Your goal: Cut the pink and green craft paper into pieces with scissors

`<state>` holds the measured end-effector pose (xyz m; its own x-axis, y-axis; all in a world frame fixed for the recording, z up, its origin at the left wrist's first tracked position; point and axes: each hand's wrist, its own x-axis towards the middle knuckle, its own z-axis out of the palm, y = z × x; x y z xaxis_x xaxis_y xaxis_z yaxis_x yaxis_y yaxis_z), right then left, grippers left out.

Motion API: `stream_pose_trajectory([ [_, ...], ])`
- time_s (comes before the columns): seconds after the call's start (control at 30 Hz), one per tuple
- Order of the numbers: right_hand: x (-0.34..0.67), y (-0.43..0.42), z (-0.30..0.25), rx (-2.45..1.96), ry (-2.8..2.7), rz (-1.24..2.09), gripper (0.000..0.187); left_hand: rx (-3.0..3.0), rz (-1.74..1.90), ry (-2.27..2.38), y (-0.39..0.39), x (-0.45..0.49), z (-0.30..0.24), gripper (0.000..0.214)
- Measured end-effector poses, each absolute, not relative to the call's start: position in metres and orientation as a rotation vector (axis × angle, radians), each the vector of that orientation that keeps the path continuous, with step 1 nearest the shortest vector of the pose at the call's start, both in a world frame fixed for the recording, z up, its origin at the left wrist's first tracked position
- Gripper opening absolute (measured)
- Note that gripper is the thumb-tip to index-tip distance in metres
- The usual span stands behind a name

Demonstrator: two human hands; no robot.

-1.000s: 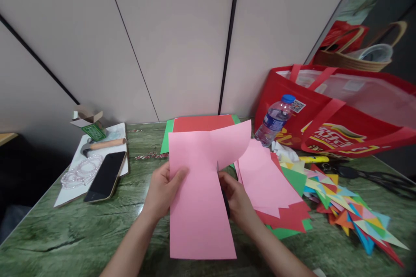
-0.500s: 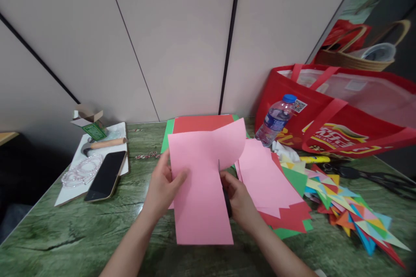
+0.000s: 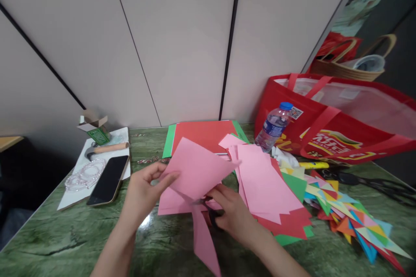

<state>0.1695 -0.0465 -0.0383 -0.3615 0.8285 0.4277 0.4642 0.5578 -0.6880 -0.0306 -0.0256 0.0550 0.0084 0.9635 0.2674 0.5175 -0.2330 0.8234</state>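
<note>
Possibly the pink sheet (image 3: 199, 168) pinched by the left hand (image 3: 143, 191) could be cut crookedly by scissors (image 3: 212, 214) held in the right hand (image 3: 234, 214), since its hanging strip (image 3: 203, 239) is unsupported.

The held paper sheet (image 3: 201, 169) is between a smartphone (image 3: 108, 180) at left and a paper stack (image 3: 264, 181) at right; beyond the stack, a water bottle (image 3: 273, 129) stands before a shopping bag (image 3: 351, 114).

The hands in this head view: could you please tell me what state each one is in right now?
Left hand: closed, pinching the pink paper.
Right hand: closed, holding the scissors.
</note>
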Motion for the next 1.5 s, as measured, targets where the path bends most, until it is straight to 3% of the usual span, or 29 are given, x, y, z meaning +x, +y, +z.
stream_pose_trajectory([
  [0.07, 0.174, -0.043, -0.04, -1.106, -2.016, 0.6, 0.042, 1.568, 1.238, 1.513, -0.017, -0.038, 0.053, 0.018],
  [0.2, 0.183, -0.034, -0.041, -1.307, -1.759, 0.682, 0.028, 0.767, 1.946, 1.296, 0.005, -0.053, 0.048, 0.013],
  [0.27, 0.184, -0.031, -0.041, -1.328, -1.57, 0.772, 0.028, 0.496, 2.025, 1.11, 0.011, -0.053, 0.047, 0.012],
  [0.43, 0.173, -0.036, -0.033, -1.124, -1.231, 1.003, 0.026, 0.486, 1.598, 0.766, -0.001, -0.019, 0.045, 0.01],
  [0.6, 0.164, -0.051, -0.019, -0.938, -1.292, 1.293, 0.027, 0.548, 1.187, 0.691, -0.019, 0.012, 0.032, 0.01],
  [0.83, 0.157, -0.054, -0.012, -0.882, -0.966, 1.402, 0.029, 0.673, 1.499, 0.809, -0.025, 0.025, 0.023, 0.014],
  [1.0, 0.164, -0.045, -0.014, -0.846, -0.698, 1.307, 0.034, 0.706, 1.354, 0.788, -0.031, 0.035, 0.017, 0.011],
  [1.13, 0.168, -0.043, -0.017, -0.899, -0.847, 1.307, 0.035, 0.65, 1.317, 0.792, -0.029, 0.035, 0.015, 0.012],
  [1.37, 0.154, -0.061, -0.009, -0.802, -1.15, 1.745, 0.031, 0.665, 1.488, 0.767, -0.025, 0.03, 0.017, 0.012],
  [1.5, 0.155, -0.065, -0.007, -0.782, -1.164, 1.799, 0.035, 0.75, 1.459, 0.831, -0.029, 0.032, 0.007, 0.016],
])
